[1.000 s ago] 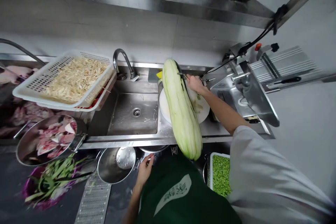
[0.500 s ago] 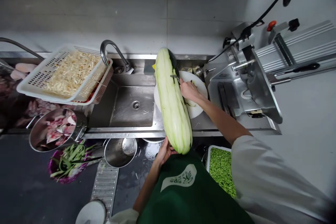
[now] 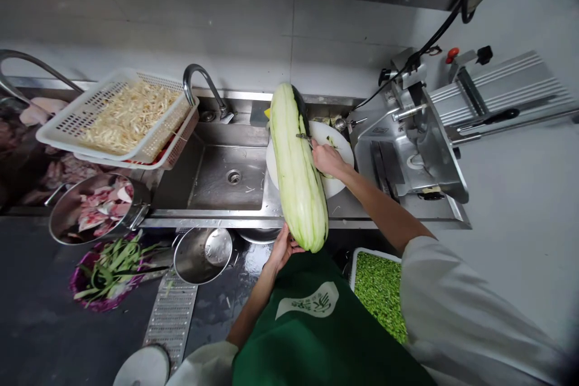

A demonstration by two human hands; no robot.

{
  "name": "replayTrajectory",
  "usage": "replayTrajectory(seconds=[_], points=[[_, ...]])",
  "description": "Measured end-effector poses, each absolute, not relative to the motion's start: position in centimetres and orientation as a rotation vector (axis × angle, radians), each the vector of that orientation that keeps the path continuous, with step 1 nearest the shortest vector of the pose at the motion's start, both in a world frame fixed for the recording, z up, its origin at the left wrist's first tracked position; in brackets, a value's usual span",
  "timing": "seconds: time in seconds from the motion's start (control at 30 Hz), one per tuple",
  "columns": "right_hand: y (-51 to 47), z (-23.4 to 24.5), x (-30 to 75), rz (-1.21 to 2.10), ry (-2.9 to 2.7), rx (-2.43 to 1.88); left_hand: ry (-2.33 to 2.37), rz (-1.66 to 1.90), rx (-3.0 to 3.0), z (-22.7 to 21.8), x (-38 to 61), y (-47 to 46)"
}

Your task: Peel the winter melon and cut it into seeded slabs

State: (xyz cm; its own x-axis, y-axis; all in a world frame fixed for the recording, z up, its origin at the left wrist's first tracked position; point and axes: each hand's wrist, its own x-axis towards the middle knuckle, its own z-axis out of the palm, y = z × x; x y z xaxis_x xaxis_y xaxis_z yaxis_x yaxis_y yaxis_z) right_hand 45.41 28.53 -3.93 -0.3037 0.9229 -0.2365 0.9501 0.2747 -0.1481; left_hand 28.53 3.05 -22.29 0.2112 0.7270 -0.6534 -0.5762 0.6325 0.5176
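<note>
A long winter melon, mostly peeled to pale green, lies lengthwise in front of me. A strip of dark skin remains along its far right side. My right hand is closed around the handle of a peeler, whose head rests on the melon's upper part. My left hand grips the melon's near end from below and the left; some of its fingers are hidden under it. Beneath the melon is a round white board with bits of dark peel on it.
A steel sink with a faucet lies to the left. Beyond it stand a white basket of sprouts and a pot of meat. At right is a slicing machine. Chopped greens fill a container below.
The view has shifted slightly. The peeler and my right hand have moved a little toward me along the melon. My left hand keeps its hold on the near end.
</note>
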Motion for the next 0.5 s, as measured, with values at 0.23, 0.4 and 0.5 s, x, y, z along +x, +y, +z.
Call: replayTrajectory(seconds=[0.23, 0.4, 0.5], points=[[24.6, -4.6, 45.6, -0.372, 2.389, 1.745, 1.002, 0.942, 0.132, -22.7, 28.7, 3.2], [21.7, -5.1, 46.4, -0.389, 2.345, 1.790, 0.995, 0.963, 0.115, -22.6, 28.8, 3.5], [19.8, -5.7, 47.6, -0.412, 2.343, 1.807, 1.007, 0.990, 0.111, -22.4, 28.8, 3.6]])
